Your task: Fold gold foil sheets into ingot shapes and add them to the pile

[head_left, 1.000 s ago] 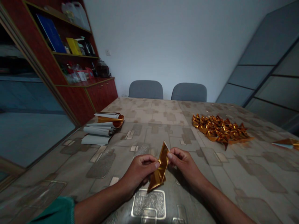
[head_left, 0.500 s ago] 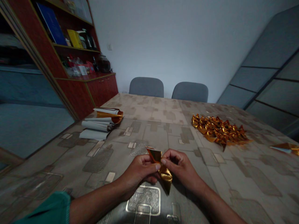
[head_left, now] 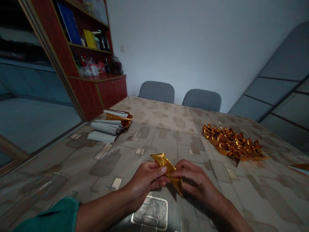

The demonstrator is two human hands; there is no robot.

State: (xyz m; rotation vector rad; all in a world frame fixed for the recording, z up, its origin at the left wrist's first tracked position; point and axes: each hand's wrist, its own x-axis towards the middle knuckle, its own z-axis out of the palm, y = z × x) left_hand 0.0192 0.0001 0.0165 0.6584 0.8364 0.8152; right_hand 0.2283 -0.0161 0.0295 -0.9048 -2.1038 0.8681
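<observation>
Left hand (head_left: 145, 178): closed in a pinch, thumb and fingertips clamped on a folded gold foil piece (head_left: 161, 159). Right hand (head_left: 193, 180): also closed, fingers gripping the same piece from the opposite side, so the two hands meet at its middle. The piece is held just above the tabletop (head_left: 72, 167), near the middle of the near edge. One pointed end slants up and to the left, the other down towards me. I judge the two-sided pinch is there to hold the creases flat, since a foil this stiff would likely spring open if either grip let go. Whether the lower tip touches the surface I cannot tell from this view. A teal sleeve (head_left: 53, 219) shows on the left forearm at the near left corner. Towards the right edge, well apart from the hands, lies a heap of folded gold shapes (head_left: 233, 146), bunched together, probably so they stay clear of the working area. Towards the left edge lies a stack of flat sheets (head_left: 108, 129), white side up with gold showing at the curled end, within the left arm's reach. Two grey chairs (head_left: 156, 91) stand at the far edge. A red-brown cabinet (head_left: 96, 93) stands past the far left corner.
</observation>
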